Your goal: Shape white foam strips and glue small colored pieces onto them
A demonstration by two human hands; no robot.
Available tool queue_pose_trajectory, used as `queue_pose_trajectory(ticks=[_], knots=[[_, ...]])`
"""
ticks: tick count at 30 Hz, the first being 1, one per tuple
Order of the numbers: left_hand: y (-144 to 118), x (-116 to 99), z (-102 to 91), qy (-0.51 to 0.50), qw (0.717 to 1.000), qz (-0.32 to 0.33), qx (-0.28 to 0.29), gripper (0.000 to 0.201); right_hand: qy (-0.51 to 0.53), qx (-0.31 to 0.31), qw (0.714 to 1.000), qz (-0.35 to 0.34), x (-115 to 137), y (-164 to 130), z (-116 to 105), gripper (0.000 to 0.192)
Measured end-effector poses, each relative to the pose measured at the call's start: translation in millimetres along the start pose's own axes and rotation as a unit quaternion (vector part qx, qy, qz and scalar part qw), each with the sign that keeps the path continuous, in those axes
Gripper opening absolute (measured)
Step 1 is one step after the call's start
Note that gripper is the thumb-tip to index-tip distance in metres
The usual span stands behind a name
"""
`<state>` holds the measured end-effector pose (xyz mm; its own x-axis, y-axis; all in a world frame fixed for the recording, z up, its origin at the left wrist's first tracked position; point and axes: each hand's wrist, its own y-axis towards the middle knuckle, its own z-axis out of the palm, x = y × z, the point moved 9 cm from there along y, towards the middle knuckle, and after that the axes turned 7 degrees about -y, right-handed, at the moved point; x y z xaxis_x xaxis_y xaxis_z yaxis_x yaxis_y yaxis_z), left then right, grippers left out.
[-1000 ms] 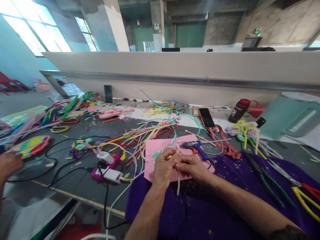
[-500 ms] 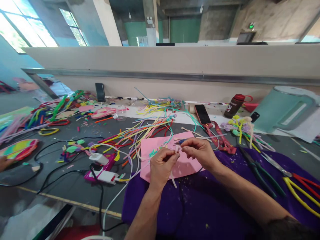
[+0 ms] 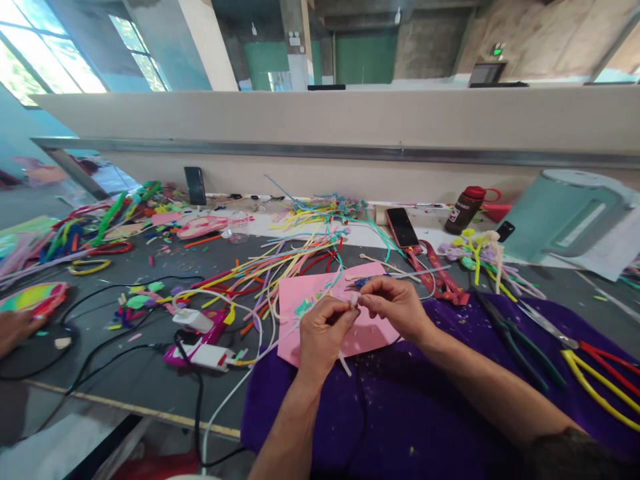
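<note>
Both hands meet at frame centre over a pink foam sheet (image 3: 320,293): left hand (image 3: 323,330) pinched shut on a thin white pipe cleaner (image 3: 344,363), whose tail hangs out below the fist toward the purple cloth (image 3: 400,413); right hand (image 3: 395,303) pinches the same pipe cleaner's top end, fingertips of the two hands nearly touching. Desk (image 3: 125,373) is dark grey, cluttered. Loose pile of multicoloured pipe cleaners (image 3: 280,260) fans out centre-left behind the pink sheet. Pink-and-white power strip (image 3: 205,350) with black and white cables lower left of centre. Phone (image 3: 401,227) lies flat upper right of centre, red-capped bottle (image 3: 465,208) tipped beside it, mint-green kettle (image 3: 570,217) far right. Green-handled pliers (image 3: 520,347) and red/yellow-handled scissors (image 3: 585,353) on the cloth at right. Small dark phone (image 3: 195,186) propped upright against the beige partition wall (image 3: 350,127) that runs across the back of the desk. Another person's hand (image 3: 15,330) at left edge, near a rainbow oval piece (image 3: 33,297). Room: bare concrete, green wall panels upper centre, big windows upper left.
</note>
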<state>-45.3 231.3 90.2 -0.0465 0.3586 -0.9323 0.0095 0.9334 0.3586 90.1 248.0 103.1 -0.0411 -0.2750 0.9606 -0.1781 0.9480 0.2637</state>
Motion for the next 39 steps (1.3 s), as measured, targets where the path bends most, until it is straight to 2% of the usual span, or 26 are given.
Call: queue_pose_trajectory(ticks=[14, 17, 20, 22, 24, 27, 29, 34, 39], knots=[[0.4, 0.3, 0.7, -0.011, 1.000, -0.011, 0.002, 0.006, -0.005, 0.008, 1.000, -0.001, -1.2, 0.5, 0.4, 0.013], [1.2, 9.8, -2.6, -0.074, 0.995, -0.058, -0.016, 0.010, -0.005, 0.004, 1.000, 0.004, -1.4, 1.1, -4.9, 0.017], [-0.9, 30.2, -6.3, -0.189, 0.968, -0.156, -0.048, 0.018, 0.005, -0.015, 1.000, 0.017, -4.5, 1.1, -9.9, 0.022], [-3.3, 40.8, -7.6, -0.249, 0.945, -0.203, -0.067, 0.022, 0.001, 0.000, 0.999, 0.035, -10.5, -0.5, -2.8, 0.022], [-3.9, 44.8, -8.0, -0.280, 0.933, -0.214, -0.073, 0.023, -0.005, 0.047, 0.997, 0.054, -18.6, -4.6, 14.6, 0.021], [-3.9, 45.8, -5.0, -0.288, 0.932, -0.210, -0.062, 0.022, 0.010, 0.107, 0.992, 0.066, -28.3, -13.4, 41.4, 0.022], [-4.5, 46.1, -1.5, -0.286, 0.933, -0.211, -0.053, 0.022, 0.028, 0.118, 0.990, 0.069, -32.1, -17.3, 50.9, 0.024], [-4.8, 43.2, 6.1, -0.283, 0.936, -0.207, -0.025, 0.022, 0.053, 0.125, 0.988, 0.074, -34.4, -18.1, 54.1, 0.027], [-5.5, 44.4, 7.8, -0.280, 0.935, -0.219, -0.003, 0.025, 0.072, 0.138, 0.979, 0.129, -42.6, -19.2, 51.4, 0.029]])
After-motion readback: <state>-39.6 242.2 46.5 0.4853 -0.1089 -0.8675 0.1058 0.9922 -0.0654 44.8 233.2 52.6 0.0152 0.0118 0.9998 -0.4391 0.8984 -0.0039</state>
